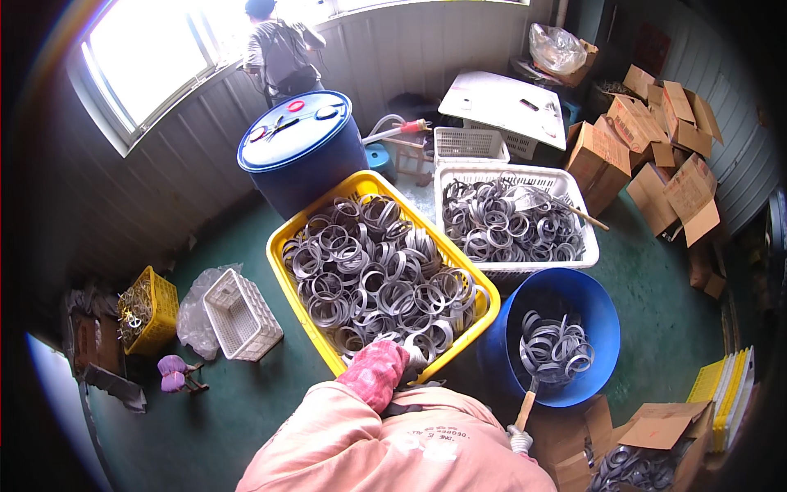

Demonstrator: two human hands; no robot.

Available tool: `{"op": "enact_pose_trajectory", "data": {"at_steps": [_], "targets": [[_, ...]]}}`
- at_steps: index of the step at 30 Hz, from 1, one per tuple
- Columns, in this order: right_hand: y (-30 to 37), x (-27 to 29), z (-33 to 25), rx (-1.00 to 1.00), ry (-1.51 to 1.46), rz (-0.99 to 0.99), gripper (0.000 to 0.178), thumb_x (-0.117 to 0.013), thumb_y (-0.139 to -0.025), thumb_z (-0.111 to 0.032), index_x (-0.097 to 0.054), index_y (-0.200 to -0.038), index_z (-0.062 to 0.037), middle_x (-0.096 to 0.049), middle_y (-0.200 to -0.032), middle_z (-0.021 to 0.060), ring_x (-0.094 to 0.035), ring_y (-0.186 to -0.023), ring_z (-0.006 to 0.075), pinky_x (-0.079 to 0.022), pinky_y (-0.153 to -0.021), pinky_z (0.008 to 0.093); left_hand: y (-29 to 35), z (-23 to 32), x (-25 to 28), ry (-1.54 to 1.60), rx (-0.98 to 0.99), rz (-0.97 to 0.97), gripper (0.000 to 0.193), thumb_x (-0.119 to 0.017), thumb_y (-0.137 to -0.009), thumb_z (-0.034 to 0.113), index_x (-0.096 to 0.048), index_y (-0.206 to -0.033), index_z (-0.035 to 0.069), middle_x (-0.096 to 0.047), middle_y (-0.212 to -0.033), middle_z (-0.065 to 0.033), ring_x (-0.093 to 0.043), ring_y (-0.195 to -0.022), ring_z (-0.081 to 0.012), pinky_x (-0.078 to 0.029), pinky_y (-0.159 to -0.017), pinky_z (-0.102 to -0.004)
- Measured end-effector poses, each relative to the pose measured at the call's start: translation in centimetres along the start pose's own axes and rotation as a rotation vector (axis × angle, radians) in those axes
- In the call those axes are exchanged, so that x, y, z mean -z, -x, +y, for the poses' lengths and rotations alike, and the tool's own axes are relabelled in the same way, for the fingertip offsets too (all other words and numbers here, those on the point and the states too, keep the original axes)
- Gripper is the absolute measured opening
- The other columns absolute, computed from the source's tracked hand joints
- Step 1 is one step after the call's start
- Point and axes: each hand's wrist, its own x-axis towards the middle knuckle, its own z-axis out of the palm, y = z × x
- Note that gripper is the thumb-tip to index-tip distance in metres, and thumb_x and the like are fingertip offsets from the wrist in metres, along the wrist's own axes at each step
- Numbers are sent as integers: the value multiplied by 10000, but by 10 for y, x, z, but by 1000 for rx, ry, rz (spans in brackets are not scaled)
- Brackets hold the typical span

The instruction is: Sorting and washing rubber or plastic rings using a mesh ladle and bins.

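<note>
A big yellow plastic bin (485, 316) full of grey metal rings (373, 275) is in front of me. My left hand (416, 356), gloved and below a red sleeve cover, reaches to the rings at the bin's near rim; its fingers are mostly hidden. At the lower right, my right hand (520, 440) in a white glove is closed round the handle of a wooden-handled tool (526, 407). That handle slants up into an open blue barrel (605, 328). More metal rings (557, 344) lie in the barrel and hide the tool's head.
Behind the barrel, a white crate (515, 264) of rings holds another wooden-handled tool (586, 215). A lidded blue drum (303, 168) stands beyond the yellow bin. Cardboard boxes (607, 160) fill the right; an open box of rings (652, 459) sits lower right. A person (283, 53) stands by the window.
</note>
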Motion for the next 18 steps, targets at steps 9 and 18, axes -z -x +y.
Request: {"op": "enact_pose_trajectory", "data": {"at_steps": [9,18], "targets": [[-24,-8,16,249,87,-131,121,-719,-766,-117,-609,-764,-68,-550,-586,20,-490,-417,139,-351,-370,312,-48,-63,-19,143,-92,36,361,-656,-873,170,-634,-1216,60,-717,-831,-103,-692,-690,-241,-565,-637,-393],[1,-6,0,8,-20,-49,169,-743,-803,-173,-610,-794,-70,-558,-616,18,-502,-424,126,-353,-350,287,5,-12,-34,27,90,-125,265,-625,-885,198,-725,-1043,10,-753,-891,-117,-726,-725,-243,-584,-667,-402]]}}
